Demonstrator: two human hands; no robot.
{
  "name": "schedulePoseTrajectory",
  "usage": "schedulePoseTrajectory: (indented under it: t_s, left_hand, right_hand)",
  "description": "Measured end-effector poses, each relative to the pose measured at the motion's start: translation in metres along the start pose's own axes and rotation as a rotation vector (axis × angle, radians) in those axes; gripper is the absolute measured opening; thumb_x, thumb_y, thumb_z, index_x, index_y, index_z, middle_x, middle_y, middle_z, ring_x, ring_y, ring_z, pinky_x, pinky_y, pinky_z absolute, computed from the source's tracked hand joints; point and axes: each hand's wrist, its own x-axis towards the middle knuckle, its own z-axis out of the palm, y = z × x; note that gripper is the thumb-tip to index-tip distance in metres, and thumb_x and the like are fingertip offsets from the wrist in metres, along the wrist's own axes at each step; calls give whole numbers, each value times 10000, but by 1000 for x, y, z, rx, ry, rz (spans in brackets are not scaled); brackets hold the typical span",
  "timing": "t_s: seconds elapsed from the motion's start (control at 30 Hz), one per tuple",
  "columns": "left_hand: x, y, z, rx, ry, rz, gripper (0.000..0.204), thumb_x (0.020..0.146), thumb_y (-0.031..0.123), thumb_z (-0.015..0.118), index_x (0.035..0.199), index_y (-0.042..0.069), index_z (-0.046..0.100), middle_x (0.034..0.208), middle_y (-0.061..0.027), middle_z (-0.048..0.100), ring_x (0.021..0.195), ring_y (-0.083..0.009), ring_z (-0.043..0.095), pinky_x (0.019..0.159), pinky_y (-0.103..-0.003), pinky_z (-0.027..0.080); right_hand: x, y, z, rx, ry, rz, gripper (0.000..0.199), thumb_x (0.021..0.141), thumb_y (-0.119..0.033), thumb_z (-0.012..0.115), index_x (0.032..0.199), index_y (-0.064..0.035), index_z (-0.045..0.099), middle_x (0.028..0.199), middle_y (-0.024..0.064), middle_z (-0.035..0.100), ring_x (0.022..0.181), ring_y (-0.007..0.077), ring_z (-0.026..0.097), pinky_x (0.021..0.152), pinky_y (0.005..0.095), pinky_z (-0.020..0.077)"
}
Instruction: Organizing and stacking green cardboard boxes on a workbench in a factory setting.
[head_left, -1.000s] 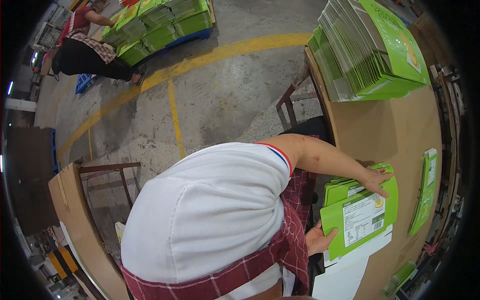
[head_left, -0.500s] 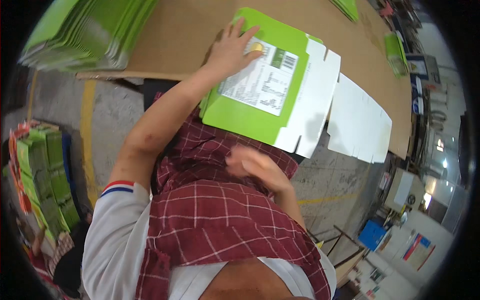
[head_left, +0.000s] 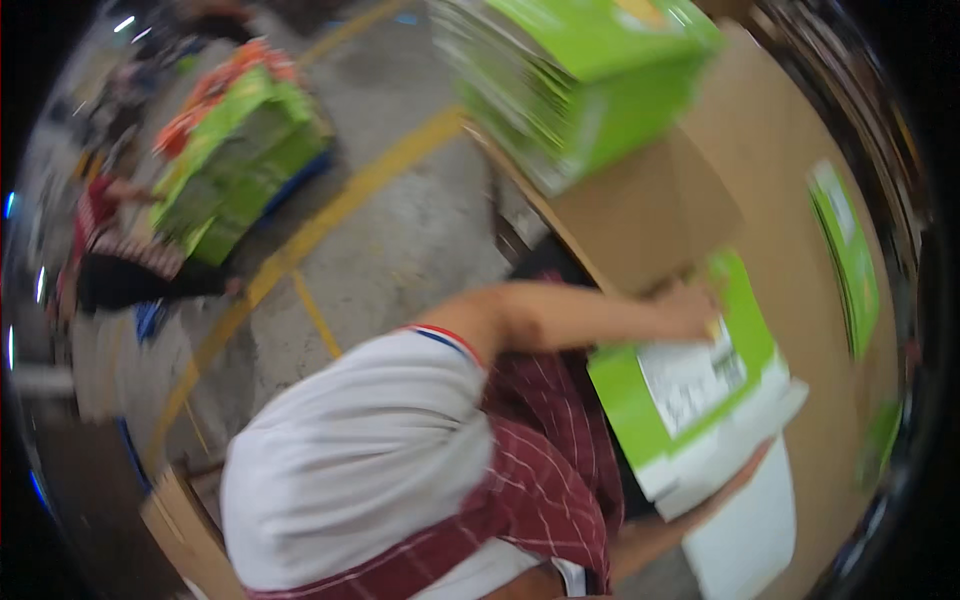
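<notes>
Right hand [head_left: 740,480] has moved from before the apron [head_left: 535,460] to the white flap [head_left: 715,450], fingers extended; grip cannot be told. Left hand [head_left: 690,312], blurred, curls on the green carton [head_left: 700,385]; hold unclear. Carton lies at table [head_left: 790,270] edge; carton stack [head_left: 645,100] beyond.

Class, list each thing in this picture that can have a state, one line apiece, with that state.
Left hand: on the green carton, blurred, grip unclear
Right hand: at the white flap, partly hidden
Green carton: flattened, label up
White flap: sticking out, untucked
White sheet: flat, partly covered
Tall green stack: packed together
Small green pile: lying flat
Blue pallet: loaded
</notes>
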Motion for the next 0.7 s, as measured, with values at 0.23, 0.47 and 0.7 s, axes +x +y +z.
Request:
schedulePoseTrajectory:
  t_s: [0.23,0.47,0.7]
  left_hand:
    - [-2,-8,2,-98,-46,-44,652,785,413,666,1338,144,449,1514,-152,128,1391,-375,118,991,-576,348]
    - [0,-7,4,-177,-48,-52,643,794,401,661,1341,143,442,1511,-164,119,1393,-378,97,1001,-592,325]
    - [-5,-5,-2,-197,-49,-41,637,801,402,654,1341,142,437,1508,-170,117,1391,-381,90,1003,-588,327]
  right_hand:
    - [53,20,57,-2085,38,12,684,953,-519,292,1434,-36,231,1500,103,238,1385,297,194,1089,553,149]
    - [-89,51,-12,-1278,-193,-227,640,961,-437,357,1433,-23,228,1454,169,303,1342,334,281,1092,501,195]
    - [-67,-2,-162,-1556,509,64,788,880,-564,484,1371,33,329,1334,333,374,1216,435,412,1008,508,350]
